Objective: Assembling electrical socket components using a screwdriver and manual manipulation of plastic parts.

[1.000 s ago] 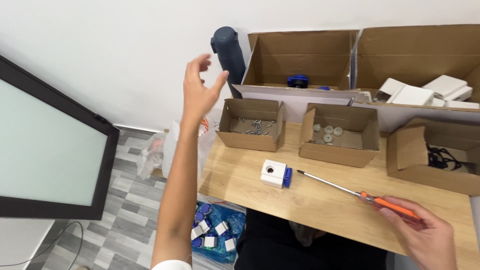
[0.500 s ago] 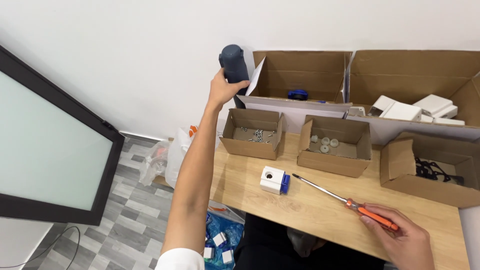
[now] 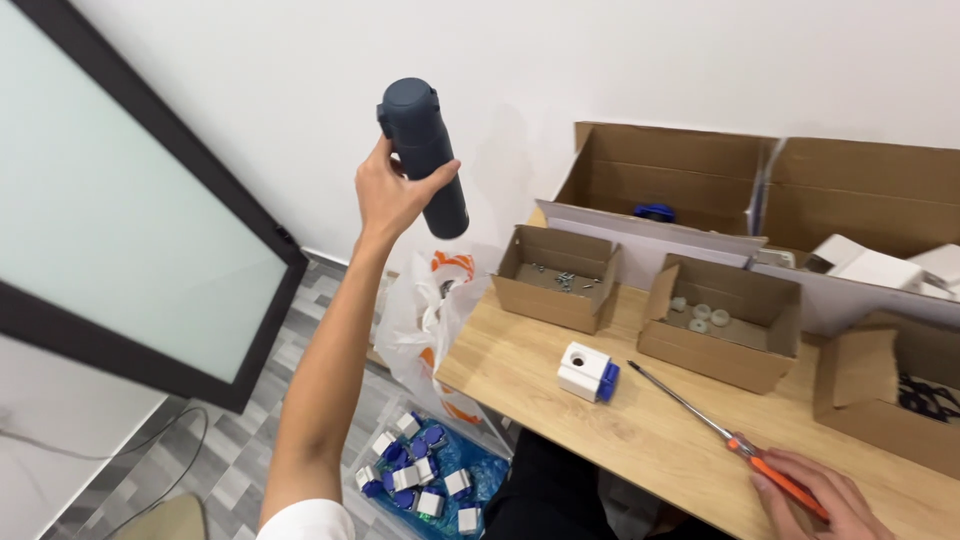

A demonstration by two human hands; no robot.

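Up in the upper middle of the frame, my left hand (image 3: 393, 195) is wrapped around one dark blue bottle (image 3: 424, 155), its long axis nearly upright, cap tilted slightly left. Far off at lower right, my right hand (image 3: 820, 497) rests curled on one orange-handled screwdriver (image 3: 722, 437) (shaft pointing up-left toward one white-and-blue block (image 3: 587, 371)).

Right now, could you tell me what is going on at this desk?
A person sits at a wooden desk. The left hand holds a dark bottle lifted in the air, off to the left of the desk. The right hand rests on an orange-handled screwdriver lying on the desk, beside a small white and blue block.
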